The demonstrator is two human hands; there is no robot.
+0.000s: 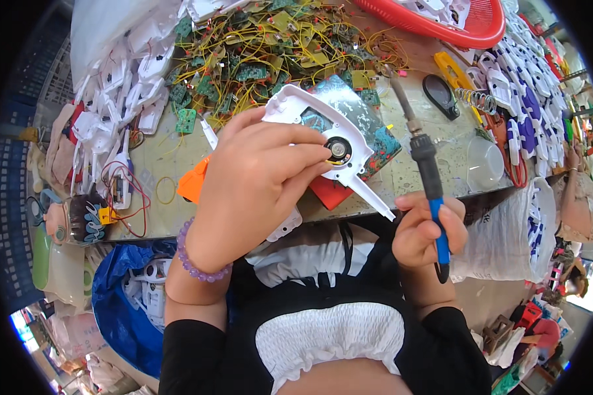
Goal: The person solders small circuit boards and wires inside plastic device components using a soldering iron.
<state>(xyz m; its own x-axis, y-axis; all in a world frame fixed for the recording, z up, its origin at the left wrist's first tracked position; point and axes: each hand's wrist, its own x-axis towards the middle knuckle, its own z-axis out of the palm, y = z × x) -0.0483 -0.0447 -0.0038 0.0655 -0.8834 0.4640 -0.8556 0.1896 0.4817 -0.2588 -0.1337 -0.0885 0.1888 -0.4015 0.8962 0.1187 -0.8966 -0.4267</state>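
A white plastic housing with a long narrow handle (367,196) lies open in front of me, tilted on a metal tin (352,99). Inside its rounded part sits a small round black speaker (339,151). My left hand (257,174) reaches across the housing, its fingertips closed together at the speaker's left rim; its palm is hidden. To the right of the housing, my right hand (429,230) grips a soldering iron (426,161) by its blue handle. The iron points up and away from me, its tip apart from the housing.
A heap of green circuit boards with yellow wires (277,46) covers the table's far side. White plastic shells (128,82) pile up at left. At right are a coiled metal spring (478,100), a clear plastic cup (485,163) and a red basket (441,29). A blue bag (122,289) stands below left.
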